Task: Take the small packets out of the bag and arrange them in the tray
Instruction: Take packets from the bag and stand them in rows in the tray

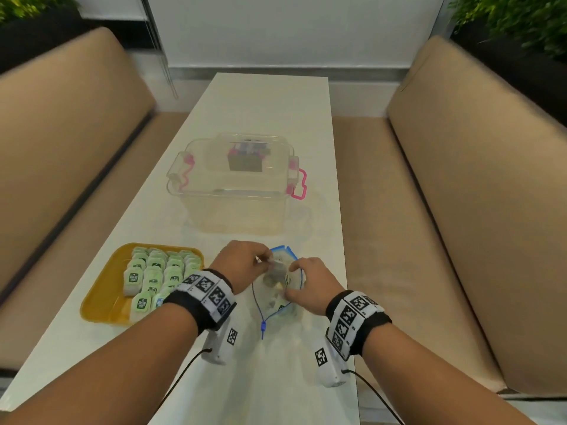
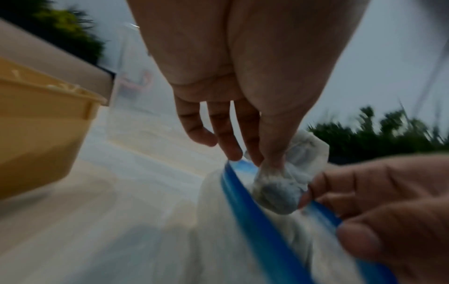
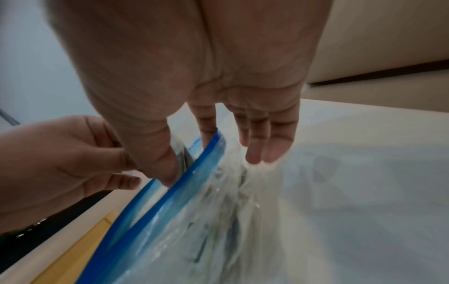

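A clear zip bag (image 1: 276, 289) with a blue rim lies on the white table, mouth held open. My left hand (image 1: 245, 263) pinches a small pale packet (image 2: 286, 184) by its top, just above the bag's blue rim (image 2: 255, 221). My right hand (image 1: 310, 283) grips the bag's right edge (image 3: 184, 182), thumb inside the rim and fingers pressing on the plastic outside. More packets (image 1: 277, 286) show dimly through the bag. To the left, the yellow tray (image 1: 101, 286) holds several rows of green-and-white packets (image 1: 153, 274).
A clear lidded storage box (image 1: 236, 182) with pink latches stands farther back on the table (image 1: 260, 105). Tan bench seats (image 1: 475, 179) flank the table on both sides. Cables run from both wrist cameras toward me.
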`<state>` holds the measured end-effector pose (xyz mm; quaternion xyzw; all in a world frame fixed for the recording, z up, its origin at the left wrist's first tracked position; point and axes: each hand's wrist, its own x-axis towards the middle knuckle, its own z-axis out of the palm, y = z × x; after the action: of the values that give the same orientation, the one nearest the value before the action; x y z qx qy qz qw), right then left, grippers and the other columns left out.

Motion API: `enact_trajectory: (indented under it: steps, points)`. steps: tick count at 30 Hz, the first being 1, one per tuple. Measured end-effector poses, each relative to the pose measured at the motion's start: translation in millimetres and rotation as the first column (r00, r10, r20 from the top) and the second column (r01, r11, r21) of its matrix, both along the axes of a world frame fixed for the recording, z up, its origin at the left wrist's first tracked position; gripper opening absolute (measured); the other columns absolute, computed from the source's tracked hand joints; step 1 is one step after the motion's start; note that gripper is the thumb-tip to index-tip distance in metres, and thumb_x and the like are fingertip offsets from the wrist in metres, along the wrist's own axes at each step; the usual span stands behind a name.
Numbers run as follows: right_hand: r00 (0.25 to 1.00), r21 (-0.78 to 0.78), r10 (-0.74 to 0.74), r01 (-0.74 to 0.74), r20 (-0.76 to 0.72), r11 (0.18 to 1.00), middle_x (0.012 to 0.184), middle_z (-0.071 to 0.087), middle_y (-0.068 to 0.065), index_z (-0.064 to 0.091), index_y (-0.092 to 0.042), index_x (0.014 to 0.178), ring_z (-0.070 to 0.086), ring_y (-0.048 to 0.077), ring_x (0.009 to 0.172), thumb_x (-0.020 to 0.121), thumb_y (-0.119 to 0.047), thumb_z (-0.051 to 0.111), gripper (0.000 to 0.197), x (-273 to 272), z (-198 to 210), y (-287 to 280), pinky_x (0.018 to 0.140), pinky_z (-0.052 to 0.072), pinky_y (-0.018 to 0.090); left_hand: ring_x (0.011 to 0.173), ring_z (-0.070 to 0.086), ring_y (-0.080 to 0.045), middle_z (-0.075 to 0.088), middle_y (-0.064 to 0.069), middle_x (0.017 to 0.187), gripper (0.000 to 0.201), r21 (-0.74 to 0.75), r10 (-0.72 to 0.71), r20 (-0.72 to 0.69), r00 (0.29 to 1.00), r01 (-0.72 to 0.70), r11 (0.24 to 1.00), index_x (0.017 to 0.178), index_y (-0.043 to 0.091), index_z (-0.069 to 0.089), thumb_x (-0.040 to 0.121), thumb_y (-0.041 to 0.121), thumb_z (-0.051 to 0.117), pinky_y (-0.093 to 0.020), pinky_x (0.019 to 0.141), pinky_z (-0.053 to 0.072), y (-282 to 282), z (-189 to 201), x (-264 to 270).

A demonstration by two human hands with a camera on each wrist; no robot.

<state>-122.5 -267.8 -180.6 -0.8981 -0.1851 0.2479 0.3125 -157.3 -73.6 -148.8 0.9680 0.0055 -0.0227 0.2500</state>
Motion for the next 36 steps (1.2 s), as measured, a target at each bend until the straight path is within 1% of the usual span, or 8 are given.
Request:
enact_trajectory:
  steps: [4,8,10,14,18,22,27,36]
  points:
    - [0.986,0.142,-0.017,-0.007,0.168,0.990,0.137,0.044,0.001,0.053,-0.023,0.127,0.042,0.020,0.126,0.084,-0.038,0.068,0.049,1.7,14.2,7.6,0.106,0.037,0.031,0.068,0.057,-0.003,0.063,0.018,0.072,0.004,-0.171,0.166,0.041,0.985,-0.156,0.973,0.088,0.028,0.071,0.084,0.029,0.072,-0.016,0.065,0.041,7.7,14.5,-3.2]
    - [0.993,0.348,0.078,-0.102,0.084,0.932,0.124,0.056,-0.012,0.051,-0.027,0.132,0.054,0.001,0.111,0.088,-0.016,0.059,0.047,-4.0,39.5,21.7,0.089,0.039,0.010,0.072,0.062,-0.005,0.067,0.016,0.075,0.007,-0.130,0.244,0.122,0.962,-0.228,0.965,0.090,0.029,0.071,0.083,0.029,0.070,-0.023,0.072,0.051,7.1,24.9,-7.5]
    - [0.990,0.380,0.140,-0.135,0.015,0.915,0.118,0.061,-0.011,0.049,-0.028,0.126,0.056,-0.007,0.097,0.083,-0.018,0.056,0.045,-7.5,45.8,31.2,0.085,0.043,0.017,0.072,0.063,-0.003,0.069,0.015,0.075,0.007,-0.175,0.257,0.132,0.957,-0.233,0.957,0.089,0.029,0.072,0.082,0.031,0.071,-0.021,0.072,0.052,2.1,30.5,-9.6]
    - [0.992,0.449,0.109,-0.066,-0.070,0.891,0.114,0.063,-0.001,0.043,-0.025,0.131,0.062,0.012,0.101,0.074,-0.028,0.051,0.057,-11.1,51.5,50.0,0.089,0.053,0.038,0.060,0.059,0.007,0.071,0.012,0.079,0.015,-0.326,0.252,0.079,0.965,-0.214,0.921,0.095,0.023,0.073,0.081,0.023,0.076,-0.019,0.067,0.051,1.3,39.8,-11.2]
    - [0.997,0.475,0.051,-0.017,-0.058,0.880,0.099,0.068,0.006,0.054,-0.018,0.115,0.071,0.018,0.079,0.093,-0.021,0.049,0.023,-5.7,56.8,60.8,0.081,0.057,0.050,0.065,0.061,0.003,0.070,0.016,0.078,0.009,-0.275,0.224,0.102,0.969,-0.189,0.943,0.090,0.028,0.073,0.083,0.023,0.072,-0.023,0.071,0.051,15.8,51.3,-14.8]
    - [0.975,0.562,0.081,0.050,-0.206,0.826,0.092,0.066,0.010,0.058,-0.016,0.111,0.073,0.027,0.077,0.095,-0.006,0.051,0.020,-9.0,68.4,73.7,0.077,0.061,0.043,0.065,0.059,-0.010,0.064,0.014,0.090,0.027,-0.286,0.253,0.148,0.956,-0.203,0.936,0.099,0.032,0.062,0.078,0.026,0.077,-0.024,0.066,0.050,33.7,63.5,-22.3]
    - [0.948,0.613,0.064,0.148,-0.311,0.776,0.097,0.071,0.020,0.061,-0.009,0.115,0.073,0.037,0.078,0.089,0.001,0.063,0.028,-17.1,75.7,98.8,0.074,0.062,0.039,0.064,0.056,-0.008,0.064,0.008,0.082,0.023,-0.333,0.248,0.106,0.963,-0.201,0.921,0.098,0.033,0.063,0.081,0.022,0.075,-0.024,0.067,0.051,61.2,76.8,-36.4]
    - [0.986,0.546,0.069,0.024,-0.150,0.837,0.064,0.053,0.005,0.054,-0.009,0.090,0.047,0.019,0.054,0.097,-0.011,0.056,0.008,-30.7,76.9,145.7,0.056,0.042,0.033,0.060,0.051,0.002,0.060,0.018,0.069,0.004,-0.142,0.180,0.153,0.972,-0.158,0.977,0.084,0.031,0.066,0.088,0.031,0.068,-0.009,0.056,0.032,125.5,102.7,-68.3]
